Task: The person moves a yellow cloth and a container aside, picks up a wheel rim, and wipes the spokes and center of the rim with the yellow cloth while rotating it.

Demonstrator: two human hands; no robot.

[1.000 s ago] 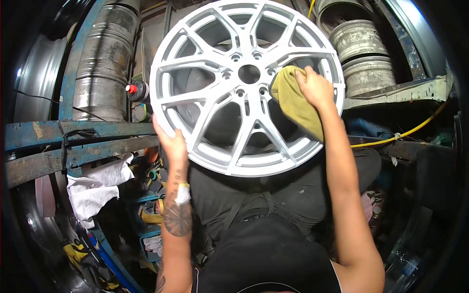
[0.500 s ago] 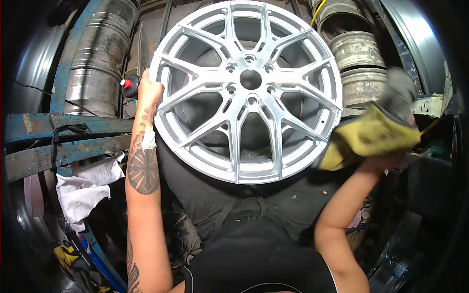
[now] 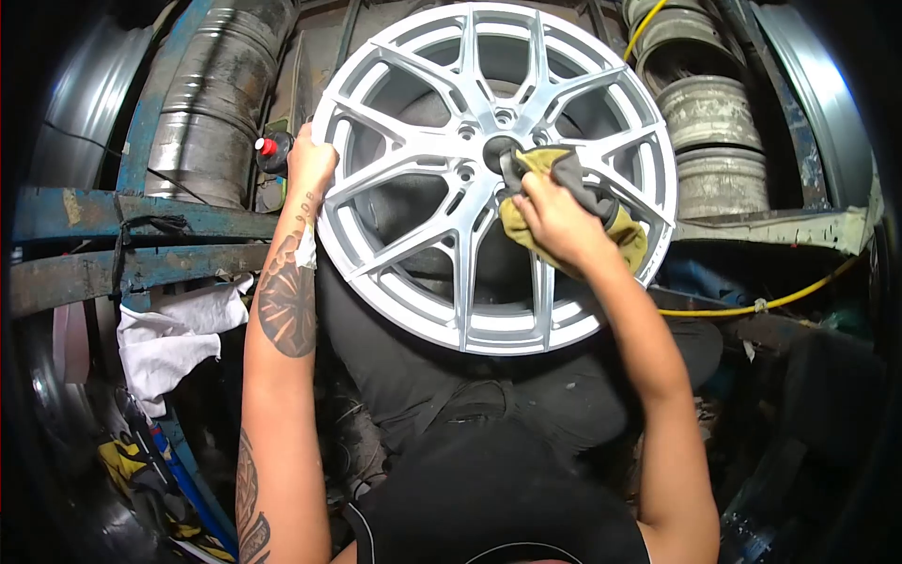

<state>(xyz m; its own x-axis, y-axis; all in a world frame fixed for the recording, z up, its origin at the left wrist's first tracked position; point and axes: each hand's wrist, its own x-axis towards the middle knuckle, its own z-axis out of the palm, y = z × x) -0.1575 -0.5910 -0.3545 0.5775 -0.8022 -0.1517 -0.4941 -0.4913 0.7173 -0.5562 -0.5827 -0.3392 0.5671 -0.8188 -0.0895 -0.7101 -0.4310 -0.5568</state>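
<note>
A silver multi-spoke alloy wheel [image 3: 460,249] stands face up toward me, tilted above my lap. My left hand [image 3: 312,162] is wrapped round its left rim, the fingers partly hidden behind the edge. In my right hand [image 3: 556,218] is a yellow and grey cloth [image 3: 625,237], bunched up and pressed on the spokes just right of the centre hole. The cloth hides some of the hub and the lower right spokes. Close by my left hand is a dark bottle with a red cap [image 3: 267,148].
Stacked worn wheel rims stand at the left [image 3: 209,103] and the right [image 3: 722,179]. Blue metal rails [image 3: 160,214] run along the left, with a white rag [image 3: 174,343] hanging below. A yellow hose [image 3: 789,297] crosses the right side.
My right hand has swung the cloth from beyond the wheel's right edge onto the spokes by the hub. My left hand keeps its hold on the rim; the view has shifted slightly.
</note>
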